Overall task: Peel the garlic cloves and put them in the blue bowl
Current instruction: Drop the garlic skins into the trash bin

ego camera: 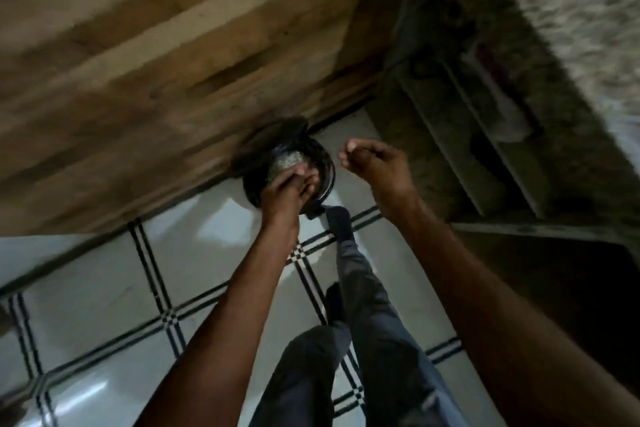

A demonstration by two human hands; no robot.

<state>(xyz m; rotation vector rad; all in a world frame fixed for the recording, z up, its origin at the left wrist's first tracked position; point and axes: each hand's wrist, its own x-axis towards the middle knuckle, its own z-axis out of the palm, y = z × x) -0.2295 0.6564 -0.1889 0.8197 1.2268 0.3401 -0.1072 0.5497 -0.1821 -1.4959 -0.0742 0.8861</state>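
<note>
1. No garlic clove or blue bowl shows plainly in this blurred view; the nearest thing to the task is a dark round bin (pixel 318 163) on the floor by the wooden wall (pixel 156 55), with something pale and papery inside, perhaps peel.
2. My left hand (pixel 289 189) reaches over the bin's mouth, fingers fairly straight, grip released as far as I can tell.
3. My right hand (pixel 372 163) hangs beside the bin with its fingers curled in; whether it pinches a scrap, I cannot tell.
4. I judge this is discarding skins, not peeling.
5. Around me: white tiled floor (pixel 104 288), my legs (pixel 363 305), a dim shelf (pixel 485 135).
6. Next I must go find the cloves and bowl.
</note>
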